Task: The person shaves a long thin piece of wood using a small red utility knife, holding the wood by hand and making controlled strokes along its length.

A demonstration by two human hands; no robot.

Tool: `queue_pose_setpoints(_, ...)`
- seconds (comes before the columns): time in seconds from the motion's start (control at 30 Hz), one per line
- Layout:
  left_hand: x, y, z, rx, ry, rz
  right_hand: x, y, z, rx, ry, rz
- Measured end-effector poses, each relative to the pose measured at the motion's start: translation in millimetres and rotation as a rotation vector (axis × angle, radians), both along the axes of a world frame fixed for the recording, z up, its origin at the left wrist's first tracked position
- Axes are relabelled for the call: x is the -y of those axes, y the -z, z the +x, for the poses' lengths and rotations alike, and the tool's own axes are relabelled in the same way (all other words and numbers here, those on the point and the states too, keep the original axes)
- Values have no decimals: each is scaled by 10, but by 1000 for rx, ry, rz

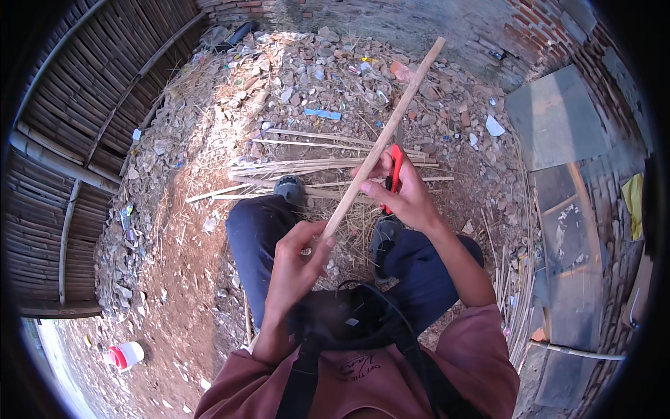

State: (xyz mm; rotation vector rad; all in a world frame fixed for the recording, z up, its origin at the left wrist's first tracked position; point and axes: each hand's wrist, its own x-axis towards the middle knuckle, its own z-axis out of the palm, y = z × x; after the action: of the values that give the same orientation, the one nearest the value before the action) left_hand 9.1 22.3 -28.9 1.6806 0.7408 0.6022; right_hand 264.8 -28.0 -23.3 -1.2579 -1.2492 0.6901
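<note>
A long, flat, pale wooden strip (401, 105), bamboo-like, slants up and away to the right in front of me. Its lower end is pinched between the thumb and fingers of my left hand (299, 257). Higher up, my right hand (405, 193) is closed around a red and black handle (396, 171), apparently a knife's. The thumb and fingers of that hand also touch the strip. A greyish part, perhaps the blade, shows behind the strip, but most of it is hidden. Beyond my feet, several thin split strips (307, 166) lie crosswise on the ground.
Rubble and litter (307, 77) cover the ground up to a brick wall (391, 28). A slatted bamboo wall (84, 105) rises at the left. A red and white container (125, 356) stands at lower left. Flat grey panels (558, 119) lean at the right, near more long thin sticks (520, 307).
</note>
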Motion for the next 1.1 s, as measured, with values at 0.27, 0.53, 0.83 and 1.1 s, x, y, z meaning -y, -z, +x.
queue_pose_setpoints(0.27,-12,34,-2,12,133,-23,93,-191,42,-361,113,12)
queue_pose_setpoints(0.53,-183,173,-448,-149,384,-120,237,-526,421,-510,365,229)
queue_pose_setpoints(0.83,-52,172,-406,-79,313,-461,255,-504,478,224,637,257)
queue_pose_setpoints(1.1,-18,55,-308,116,177,-667,278,-211,-113,558,158,-44)
